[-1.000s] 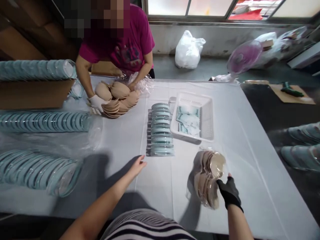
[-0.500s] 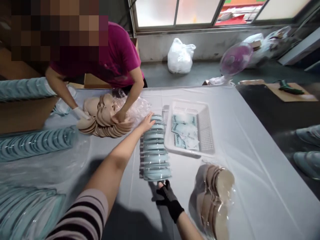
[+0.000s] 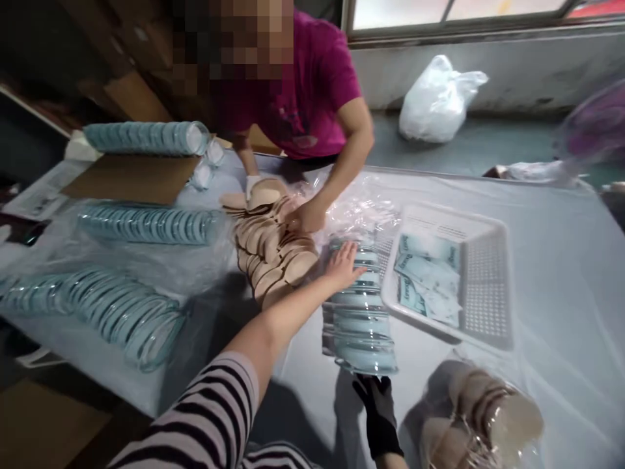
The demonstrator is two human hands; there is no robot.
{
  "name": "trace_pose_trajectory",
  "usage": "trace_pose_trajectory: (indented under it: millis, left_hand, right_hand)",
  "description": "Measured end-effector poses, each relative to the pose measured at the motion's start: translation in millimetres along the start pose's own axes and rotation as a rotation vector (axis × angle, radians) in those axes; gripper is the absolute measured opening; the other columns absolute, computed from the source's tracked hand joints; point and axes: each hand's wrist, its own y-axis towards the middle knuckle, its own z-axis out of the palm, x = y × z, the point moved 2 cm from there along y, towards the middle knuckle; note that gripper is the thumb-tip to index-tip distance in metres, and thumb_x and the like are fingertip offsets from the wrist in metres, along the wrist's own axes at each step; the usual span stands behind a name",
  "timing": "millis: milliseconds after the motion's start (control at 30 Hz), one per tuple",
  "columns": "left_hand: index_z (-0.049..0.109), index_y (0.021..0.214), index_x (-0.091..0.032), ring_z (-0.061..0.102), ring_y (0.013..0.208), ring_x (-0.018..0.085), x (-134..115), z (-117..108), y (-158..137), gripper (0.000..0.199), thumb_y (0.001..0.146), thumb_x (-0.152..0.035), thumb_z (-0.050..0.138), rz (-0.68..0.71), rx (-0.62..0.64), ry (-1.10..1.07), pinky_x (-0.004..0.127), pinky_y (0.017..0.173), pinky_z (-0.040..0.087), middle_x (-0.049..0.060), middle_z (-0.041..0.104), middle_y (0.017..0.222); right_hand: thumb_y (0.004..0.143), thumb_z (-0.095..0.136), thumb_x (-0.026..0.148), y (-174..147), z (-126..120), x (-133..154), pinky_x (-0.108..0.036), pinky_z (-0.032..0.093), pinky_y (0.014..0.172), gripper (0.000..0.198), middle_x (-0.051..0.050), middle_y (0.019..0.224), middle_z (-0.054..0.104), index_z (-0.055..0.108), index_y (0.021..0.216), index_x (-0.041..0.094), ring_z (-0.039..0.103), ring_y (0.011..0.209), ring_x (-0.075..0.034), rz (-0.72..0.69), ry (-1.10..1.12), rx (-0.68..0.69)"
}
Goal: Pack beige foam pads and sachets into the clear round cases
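A row of light-blue rounded packs in clear plastic lies lengthwise in front of me. My left hand, bare, rests with spread fingers on the far end of the row. At the near end is my right hand in a black fingerless glove, its thumb apart and its fingertips against or just under the last pack; the edge partly hides them. Right of the row, a white plastic basket holds several printed blue-and-white packets.
Across the table, a co-worker's hand handles a pile of beige cup-shaped pads. More blue rows lie at left beside cardboard. Bagged beige pads sit near right. A white bag stands on the floor.
The view has turned left, so everything sits further right. My left hand lies further over the row, and my right hand is closer to its near end. The co-worker's beige pads are more spread out.
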Motion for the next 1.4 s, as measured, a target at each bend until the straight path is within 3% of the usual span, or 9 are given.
trace_pose_trajectory:
  millis: [167, 333, 500, 667, 867, 1000, 1100, 1233, 1400]
  left_hand:
    - [0.022, 0.156, -0.022, 0.015, 0.151, 0.028, 39.5, 13.8, -130.9, 0.074, 0.091, -0.05, 0.046, 0.129, 0.008, -0.028, 0.053, 0.124, 0.016, 0.01, 0.022, 0.162]
    - [0.03, 0.153, -0.037, 0.039, 0.142, 0.027, 110.5, 33.0, -229.7, 0.07, 0.086, -0.046, 0.05, -0.054, 0.07, -0.119, 0.041, 0.119, 0.036, 0.008, 0.042, 0.153]
    - [0.034, 0.151, -0.036, 0.044, 0.138, 0.025, 141.6, 44.2, -234.9, 0.069, 0.085, -0.04, 0.052, -0.141, -0.019, -0.1, 0.04, 0.118, 0.039, 0.007, 0.048, 0.148]
    - [0.043, 0.146, -0.026, 0.041, 0.141, 0.025, 176.4, 13.5, -243.0, 0.063, 0.084, -0.029, 0.053, -0.079, -0.011, -0.081, 0.045, 0.12, 0.034, 0.008, 0.047, 0.15]
    - [0.062, 0.13, -0.024, 0.043, 0.139, 0.025, 214.5, -41.3, -240.8, 0.045, 0.085, -0.027, 0.056, 0.11, 0.098, -0.063, 0.044, 0.118, 0.034, 0.007, 0.057, 0.14]
    - [0.07, 0.116, -0.03, 0.065, 0.113, 0.019, 229.5, -95.5, -236.4, 0.034, 0.093, -0.038, 0.047, 0.211, 0.115, -0.198, 0.032, 0.104, 0.049, 0.005, 0.073, 0.114]
    - [0.071, 0.113, -0.031, 0.067, 0.105, 0.016, 283.3, -179.2, -268.2, 0.039, 0.097, -0.044, 0.039, 0.133, -0.073, -0.157, 0.029, 0.097, 0.052, 0.003, 0.074, 0.109]
    - [0.064, 0.12, -0.011, 0.051, 0.127, 0.021, 417.8, -328.0, -371.9, 0.046, 0.099, -0.037, 0.033, -0.501, -0.741, 0.169, 0.04, 0.114, 0.036, 0.013, 0.063, 0.129]
    - [0.059, 0.132, -0.014, 0.02, 0.147, 0.036, 554.0, -412.7, -475.0, 0.049, 0.09, -0.039, 0.056, -1.115, -0.823, 0.365, 0.058, 0.118, 0.018, 0.016, 0.036, 0.155]
  right_hand:
    - [0.048, 0.072, 0.076, -22.0, 23.2, -18.3, -0.044, 0.058, 0.064, 0.065, -0.006, 0.072, 0.069, 0.06, 0.083, 0.023, 0.069, 0.067, -0.028, 0.187, -0.071, 0.152]
    - [0.079, 0.056, 0.061, 4.3, 91.5, 62.2, -0.045, 0.055, 0.086, 0.05, -0.014, 0.103, 0.073, 0.067, 0.104, 0.019, 0.068, 0.096, -0.03, -0.445, -0.522, 0.267]
    - [0.072, 0.069, 0.029, 60.7, 200.4, 186.5, -0.06, 0.028, 0.112, 0.081, -0.022, 0.154, 0.035, 0.042, 0.147, 0.013, 0.033, 0.141, -0.04, -1.128, -1.245, 0.371]
    - [0.074, 0.065, 0.021, 93.1, 265.6, 215.6, -0.067, 0.005, 0.113, 0.08, -0.02, 0.157, 0.031, 0.038, 0.149, 0.011, 0.021, 0.144, -0.044, -1.234, -1.89, 0.43]
    - [0.076, 0.063, 0.04, 96.6, 314.8, 216.1, -0.065, 0.002, 0.112, 0.076, -0.025, 0.145, 0.045, 0.046, 0.141, 0.003, 0.024, 0.139, -0.044, -1.321, -1.877, 0.444]
    - [0.083, 0.055, 0.043, 101.4, 349.1, 204.9, -0.067, 0.013, 0.107, 0.075, -0.03, 0.14, 0.046, 0.039, 0.141, -0.002, 0.025, 0.136, -0.046, -1.367, -1.753, 0.276]
    - [0.084, 0.051, 0.041, 93.2, 354.5, 194.2, -0.065, 0.021, 0.105, 0.075, -0.029, 0.142, 0.044, 0.033, 0.145, 0.001, 0.029, 0.136, -0.044, -1.406, -1.68, 0.287]
    - [0.084, 0.051, 0.049, 48.6, 345.9, 162.6, -0.07, 0.02, 0.107, 0.079, -0.027, 0.15, 0.037, 0.034, 0.147, 0.005, 0.024, 0.141, -0.048, -1.31, -1.481, 0.146]
    - [0.068, 0.068, 0.054, -33.1, 366.6, 41.1, -0.056, 0.044, 0.105, 0.064, -0.012, 0.132, 0.062, 0.062, 0.127, 0.029, 0.056, 0.123, -0.039, -0.563, -1.089, 0.509]
